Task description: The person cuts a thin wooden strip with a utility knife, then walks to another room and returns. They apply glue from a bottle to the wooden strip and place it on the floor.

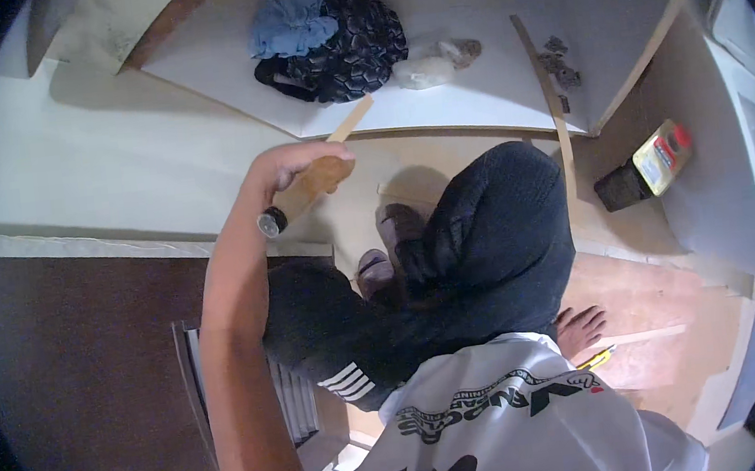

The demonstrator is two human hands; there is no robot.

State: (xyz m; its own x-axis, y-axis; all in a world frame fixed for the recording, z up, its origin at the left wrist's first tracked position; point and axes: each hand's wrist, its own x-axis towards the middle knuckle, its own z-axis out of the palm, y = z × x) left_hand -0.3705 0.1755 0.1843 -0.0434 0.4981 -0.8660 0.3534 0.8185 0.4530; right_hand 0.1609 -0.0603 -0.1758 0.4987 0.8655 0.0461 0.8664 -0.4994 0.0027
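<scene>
My left hand (301, 163) is closed round an amber-brown, bottle-like item (301, 193) with a dark round end (272, 222). A thin wooden strip (350, 119) sticks out beyond the fingers toward the white panel; whether the same hand grips it is hidden. My right hand (581, 329) is low on the right, past my knee, with its fingers spread over the light-brown board. A yellow utility knife (598, 358) is close against its lower side. The shirt and leg hide part of this hand.
On the white panel (492, 104) sit a black patterned bag (366, 39), blue cloth (292, 19), a whitish plastic bag (425, 71) and small metal pieces (559, 65). A long wooden strip (540, 71) crosses its edge. At right stands a red-capped yellow container (664, 158); at left, a dark brown panel (87, 358).
</scene>
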